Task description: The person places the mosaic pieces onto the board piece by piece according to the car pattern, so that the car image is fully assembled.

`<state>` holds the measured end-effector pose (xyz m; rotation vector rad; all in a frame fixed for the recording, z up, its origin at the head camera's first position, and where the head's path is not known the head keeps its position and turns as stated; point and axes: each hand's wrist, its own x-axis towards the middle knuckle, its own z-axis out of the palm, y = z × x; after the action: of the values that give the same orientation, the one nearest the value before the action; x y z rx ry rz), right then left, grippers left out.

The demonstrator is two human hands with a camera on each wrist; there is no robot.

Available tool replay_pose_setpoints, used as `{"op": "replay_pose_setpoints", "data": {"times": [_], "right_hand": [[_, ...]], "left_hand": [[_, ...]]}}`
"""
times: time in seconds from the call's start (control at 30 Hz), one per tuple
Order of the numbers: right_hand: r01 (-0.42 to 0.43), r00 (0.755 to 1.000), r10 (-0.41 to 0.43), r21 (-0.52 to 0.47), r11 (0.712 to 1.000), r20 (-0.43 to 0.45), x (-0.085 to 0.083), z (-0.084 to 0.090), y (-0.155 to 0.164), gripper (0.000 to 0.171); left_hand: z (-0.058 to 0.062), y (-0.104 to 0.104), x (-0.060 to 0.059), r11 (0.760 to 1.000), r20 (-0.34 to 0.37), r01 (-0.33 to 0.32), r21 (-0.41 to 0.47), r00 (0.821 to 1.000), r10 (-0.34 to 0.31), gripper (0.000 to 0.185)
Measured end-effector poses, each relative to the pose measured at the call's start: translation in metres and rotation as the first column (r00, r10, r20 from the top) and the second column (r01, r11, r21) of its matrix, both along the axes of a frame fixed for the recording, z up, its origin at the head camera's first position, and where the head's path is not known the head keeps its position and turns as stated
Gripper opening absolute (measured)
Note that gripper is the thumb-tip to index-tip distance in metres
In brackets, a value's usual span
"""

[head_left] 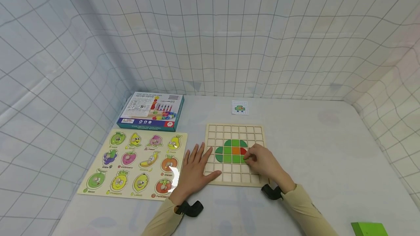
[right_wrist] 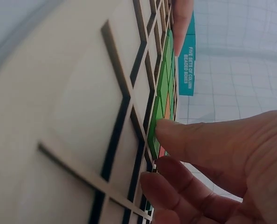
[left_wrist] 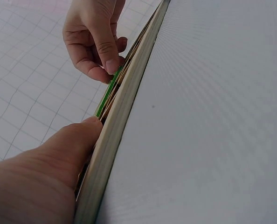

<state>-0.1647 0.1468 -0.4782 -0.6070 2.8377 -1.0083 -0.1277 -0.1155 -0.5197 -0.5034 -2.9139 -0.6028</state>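
Note:
A wooden grid board (head_left: 229,177) lies on the white table, with green, orange and red tiles (head_left: 231,151) set in its middle cells. My left hand (head_left: 197,168) rests flat, fingers spread, on the board's near left corner. My right hand (head_left: 260,161) sits at the tile shape's right side, its thumb and fingertip pinching a green tile (head_left: 245,159) at the lower right of the shape. In the left wrist view the right hand (left_wrist: 94,42) pinches the green tile (left_wrist: 111,79) against the board's (left_wrist: 124,116) edge. In the right wrist view its fingertips (right_wrist: 171,133) press the green tile (right_wrist: 155,135).
A fruit peg puzzle (head_left: 134,163) lies left of the board, with a blue toy box (head_left: 151,111) behind it. A small pattern card (head_left: 240,108) lies beyond the board. A green block (head_left: 369,228) sits at the near right. Gridded white cloth walls enclose the table.

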Motion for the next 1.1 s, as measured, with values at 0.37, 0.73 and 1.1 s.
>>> {"op": "replay_pose_setpoints", "data": {"times": [0.37, 0.73, 1.1], "right_hand": [[-0.007, 1.0, 0.007, 0.002, 1.0, 0.015, 0.003, 0.002, 0.006, 0.009], [0.054, 0.993, -0.061, -0.073, 0.996, -0.099, 0.018, 0.01, 0.048, 0.007], [0.2, 0.976, -0.197, 0.02, 0.98, -0.089, 0.036, 0.013, 0.099, 0.009]], "left_hand": [[-0.001, -0.002, 0.0, 1.0, 0.003, 0.001, 0.002, 1.0, -0.001, 0.084], [0.0, 0.0, 0.001, 1.0, 0.01, 0.001, 0.006, 1.0, -0.001, 0.084], [0.0, -0.001, 0.0, 1.0, 0.005, 0.006, 0.001, 1.0, -0.006, 0.084]]}}
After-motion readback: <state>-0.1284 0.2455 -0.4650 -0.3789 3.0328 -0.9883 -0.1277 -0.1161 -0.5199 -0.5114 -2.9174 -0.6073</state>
